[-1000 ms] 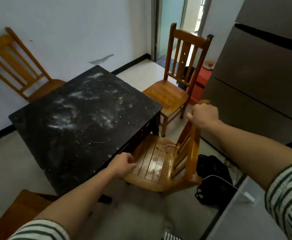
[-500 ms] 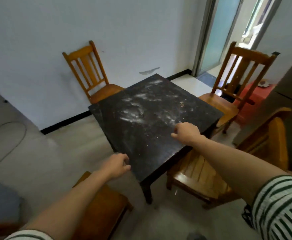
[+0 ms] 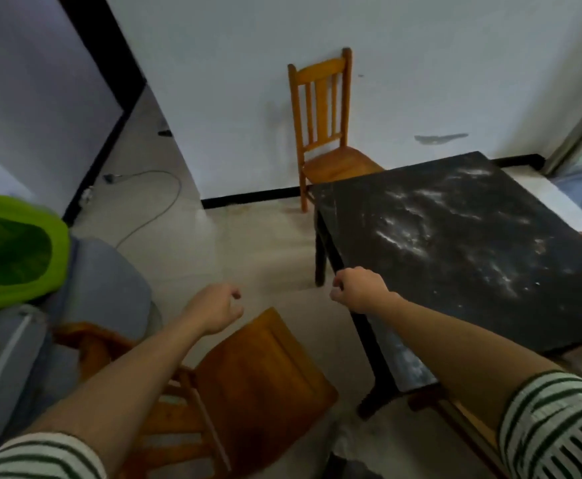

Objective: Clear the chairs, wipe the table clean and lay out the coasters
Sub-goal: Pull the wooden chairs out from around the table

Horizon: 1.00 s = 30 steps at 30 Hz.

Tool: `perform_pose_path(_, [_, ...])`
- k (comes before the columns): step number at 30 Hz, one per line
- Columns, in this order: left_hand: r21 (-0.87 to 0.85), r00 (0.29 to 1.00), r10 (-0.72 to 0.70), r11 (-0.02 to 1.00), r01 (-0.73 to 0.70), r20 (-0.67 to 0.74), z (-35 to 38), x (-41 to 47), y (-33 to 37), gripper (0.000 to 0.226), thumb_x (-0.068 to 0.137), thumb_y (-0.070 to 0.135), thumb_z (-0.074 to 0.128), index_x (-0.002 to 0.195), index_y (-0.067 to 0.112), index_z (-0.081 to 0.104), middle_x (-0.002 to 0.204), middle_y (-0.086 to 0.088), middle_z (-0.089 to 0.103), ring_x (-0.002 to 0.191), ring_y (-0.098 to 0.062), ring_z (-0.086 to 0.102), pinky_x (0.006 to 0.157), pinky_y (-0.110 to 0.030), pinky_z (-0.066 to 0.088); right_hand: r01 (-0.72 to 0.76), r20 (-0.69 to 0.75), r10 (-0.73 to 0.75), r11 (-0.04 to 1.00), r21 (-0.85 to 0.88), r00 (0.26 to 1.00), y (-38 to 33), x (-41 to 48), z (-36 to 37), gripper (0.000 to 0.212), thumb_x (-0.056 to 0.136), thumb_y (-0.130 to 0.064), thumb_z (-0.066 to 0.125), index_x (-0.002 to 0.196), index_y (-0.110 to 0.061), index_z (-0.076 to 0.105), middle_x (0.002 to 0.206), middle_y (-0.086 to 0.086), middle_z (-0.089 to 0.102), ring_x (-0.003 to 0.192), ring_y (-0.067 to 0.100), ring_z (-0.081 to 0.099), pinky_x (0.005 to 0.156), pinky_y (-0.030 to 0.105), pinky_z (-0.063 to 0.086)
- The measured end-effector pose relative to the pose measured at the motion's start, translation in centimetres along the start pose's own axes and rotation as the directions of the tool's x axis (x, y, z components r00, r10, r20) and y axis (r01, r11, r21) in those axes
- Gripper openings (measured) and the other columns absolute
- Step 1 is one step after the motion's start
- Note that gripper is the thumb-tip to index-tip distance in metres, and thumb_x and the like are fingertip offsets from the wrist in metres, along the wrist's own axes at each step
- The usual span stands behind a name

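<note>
**Empty hands above the near chair**

Head view: the near chair (image 3: 258, 385) sits just below the left hand (image 3: 213, 311), seat toward the surface (image 3: 455, 243) and back toward the lower left. That hand is nearer, loosely curled and holding nothing. The right hand (image 3: 358, 288), equally loose and empty, hovers at the smeared surface's left edge. The green container's (image 3: 13, 247) contents can't be made out.
</note>
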<state>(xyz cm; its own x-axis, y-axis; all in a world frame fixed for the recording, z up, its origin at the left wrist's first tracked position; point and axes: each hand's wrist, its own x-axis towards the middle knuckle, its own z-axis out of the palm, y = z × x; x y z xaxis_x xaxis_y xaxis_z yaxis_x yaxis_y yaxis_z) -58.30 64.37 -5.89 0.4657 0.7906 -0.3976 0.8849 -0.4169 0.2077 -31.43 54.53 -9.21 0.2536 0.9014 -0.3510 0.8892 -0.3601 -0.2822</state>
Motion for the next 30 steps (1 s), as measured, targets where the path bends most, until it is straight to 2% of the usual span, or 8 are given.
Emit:
perform_pose_path(7, [-0.02,0.996,-0.094,0.995,0.094,-0.008,-1.5,1.1,-11.4,0.043,0.093,0.036,0.057,0.13,0.013,0.056,0.109,-0.01,0.065,0.097,-0.026,0.062,0.087,-0.04,0.053,0.094,0.053,-0.091,0.994,-0.048,0.994,-9.8,4.8,3.7,0.037,0.094,-0.042,0.052,0.121,-0.017,0.06,0.107,0.007,0.066,0.087,0.023,0.063,0.069,0.032,0.051])
perform_pose_path(11, [0.021,0.996,-0.09,0.996,0.09,-0.011,-1.2,1.4,-18.5,0.043,0.093,0.034,0.056,0.131,0.013,0.055,0.112,-0.011,0.065,0.102,-0.028,0.061,0.087,-0.039,0.052,0.055,0.088,-0.056,0.998,0.008,0.995,-15.5,4.6,7.3,0.032,0.094,-0.041,0.054,0.115,-0.018,0.061,0.102,0.003,0.067,0.086,0.02,0.064,0.071,0.033,0.054])
perform_pose_path(15, [0.109,1.0,-0.009,0.994,0.01,-0.009,-1.1,1.3,-24.4,0.045,0.092,0.032,0.054,0.132,0.013,0.054,0.123,-0.013,0.062,0.112,-0.03,0.058,0.094,-0.04,0.049,-0.062,0.146,0.052,0.996,0.063,0.988,-19.9,2.8,12.3,0.03,0.09,-0.041,0.057,0.106,-0.016,0.065,0.101,0.006,0.069,0.085,0.023,0.064,0.063,0.036,0.052])
perform_pose_path(18, [0.16,0.995,0.101,0.982,-0.099,-0.001,-0.7,0.3,-28.4,0.039,0.089,0.033,0.054,0.122,0.013,0.06,0.117,-0.011,0.062,0.109,-0.03,0.058,0.092,-0.041,0.049,-0.106,0.237,0.077,0.988,0.112,0.968,-24.2,0.7,15.7,0.037,0.088,-0.039,0.06,0.105,-0.008,0.068,0.102,0.014,0.07,0.088,0.029,0.067,0.074,0.044,0.057])
perform_pose_path(20, [0.155,0.986,0.167,0.974,-0.163,-0.016,-0.3,-1.0,-30.3,0.032,0.091,0.032,0.052,0.113,0.013,0.064,0.107,-0.008,0.06,0.104,-0.029,0.058,0.087,-0.041,0.05,-0.128,0.282,0.081,0.98,0.151,0.956,-27.8,-0.8,17.3,0.037,0.088,-0.042,0.062,0.105,-0.011,0.069,0.098,0.011,0.071,0.082,0.024,0.068,0.074,0.041,0.057])
perform_pose_path(22, [0.102,0.973,0.223,0.971,-0.216,-0.059,-0.2,-2.1,-30.8,0.031,0.094,0.029,0.05,0.118,0.014,0.063,0.109,-0.006,0.058,0.103,-0.026,0.057,0.086,-0.039,0.05,-0.141,0.299,0.069,0.963,0.227,0.952,-30.6,-1.9,18.4,0.033,0.089,-0.045,0.062,0.104,-0.017,0.069,0.095,0.003,0.07,0.077,0.016,0.067,0.071,0.034,0.058])
perform_pose_path(27, [-0.207,0.964,0.217,0.947,-0.245,-0.151,0.4,-3.5,-32.8,0.045,0.098,0.021,0.052,0.142,0.019,0.044,0.128,-0.007,0.055,0.115,-0.026,0.054,0.098,-0.037,0.045,-0.288,0.362,0.078,0.766,0.574,0.929,-36.2,-6.0,19.3,0.04,0.096,-0.052,0.045,0.09,-0.019,0.067,0.079,-0.003,0.064,0.072,0.012,0.063,0.071,0.028,0.053])
perform_pose_path(30, [-0.274,0.961,0.207,0.928,-0.253,-0.186,1.2,-3.9,-33.2,0.05,0.099,0.019,0.05,0.147,0.021,0.036,0.134,-0.012,0.053,0.119,-0.03,0.054,0.101,-0.04,0.045,-0.354,0.377,0.103,0.629,0.692,0.921,-36.7,-8.7,18.7,0.052,0.088,-0.066,0.045,0.104,-0.022,0.067,0.096,-0.002,0.067,0.088,0.015,0.065,0.084,0.034,0.053])
